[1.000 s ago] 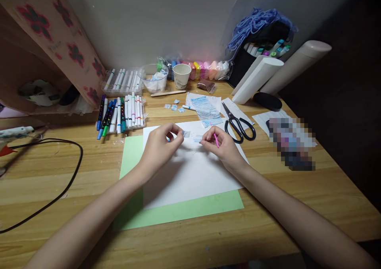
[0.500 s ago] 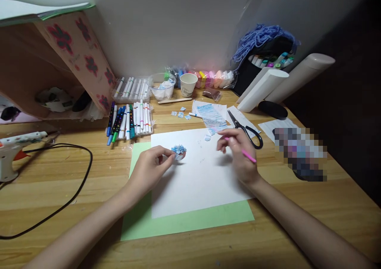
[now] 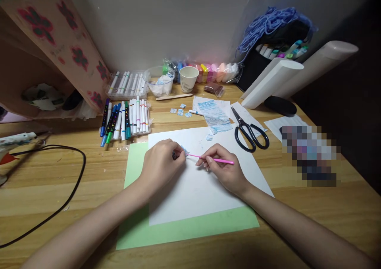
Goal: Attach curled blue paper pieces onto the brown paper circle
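Note:
My left hand (image 3: 163, 161) is closed in a pinch over the white paper (image 3: 184, 197). Between its fingers is a small piece covered in blue-and-white paper bits (image 3: 185, 149), mostly hidden by the fingers. My right hand (image 3: 223, 169) grips a slim pink stick tool (image 3: 223, 161) like a pen. The tool's thin tip points left and meets the piece at my left fingertips; whether it presses in, I cannot tell. A few tiny blue specks lie on the sheet beyond my hands.
Green paper (image 3: 190, 231) lies under the white sheet. Black-handled scissors (image 3: 248, 130) and blue-scribbled paper (image 3: 214, 116) are behind, with several small cut squares (image 3: 180, 112). Markers (image 3: 126, 120), a paper cup (image 3: 189, 79) and a glue gun (image 3: 12, 142) with its black cord stand around.
My right hand has moved left, bringing the pink tool's tip to the piece. My left hand has turned, its fingers now covering more of the piece. The view has shifted slightly.

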Demonstrator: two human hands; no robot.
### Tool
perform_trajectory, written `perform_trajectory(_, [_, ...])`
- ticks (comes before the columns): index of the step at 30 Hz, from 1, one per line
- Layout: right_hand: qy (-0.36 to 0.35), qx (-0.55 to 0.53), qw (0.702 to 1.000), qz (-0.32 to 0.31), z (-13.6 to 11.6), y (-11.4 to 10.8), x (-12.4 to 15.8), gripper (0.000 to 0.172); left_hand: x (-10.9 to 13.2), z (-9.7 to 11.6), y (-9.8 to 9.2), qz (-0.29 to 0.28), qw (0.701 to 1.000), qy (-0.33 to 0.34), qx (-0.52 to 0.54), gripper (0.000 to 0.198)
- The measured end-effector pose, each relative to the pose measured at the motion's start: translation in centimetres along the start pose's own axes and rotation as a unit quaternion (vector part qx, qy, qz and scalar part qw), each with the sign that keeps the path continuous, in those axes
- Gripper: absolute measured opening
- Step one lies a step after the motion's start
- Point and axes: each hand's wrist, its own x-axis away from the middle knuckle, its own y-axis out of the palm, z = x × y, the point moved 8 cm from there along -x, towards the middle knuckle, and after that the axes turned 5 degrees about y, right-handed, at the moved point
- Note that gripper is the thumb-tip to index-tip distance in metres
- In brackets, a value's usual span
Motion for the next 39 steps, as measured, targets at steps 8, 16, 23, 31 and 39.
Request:
perform_trajectory(8, [-0.004, 0.053, 0.998, -0.023, -0.4, 0.4, -0.2, 0.007, -0.5, 0.2, 0.0, -0.005, 0.998, 0.013, -0.065, 0.011])
perform_trajectory(16, [0.001, 0.085, 0.996, -0.027, -0.5, 0.6, -0.3, 0.007, -0.6, 0.6, 0.1, 0.001, 0.995, 0.024, -0.093, 0.011])
perform_trajectory(23, [0.006, 0.096, 0.995, -0.031, -0.5, 0.7, -0.4, 0.010, -0.1, -0.1, -1.2, 0.030, 0.998, 0.030, -0.046, 0.008])
perform_trajectory(31, [0.023, 0.069, 0.997, -0.022, -0.1, 0.8, -0.7, 0.016, 2.0, -2.7, 0.1, -0.016, 0.994, 0.105, 0.030, 0.070])
perform_trajectory(39, [-0.018, 0.172, 0.985, 0.006, -1.1, 0.3, -1.5, 0.019, 2.3, -2.5, 0.7, -0.033, 0.989, 0.145, 0.028, 0.071])
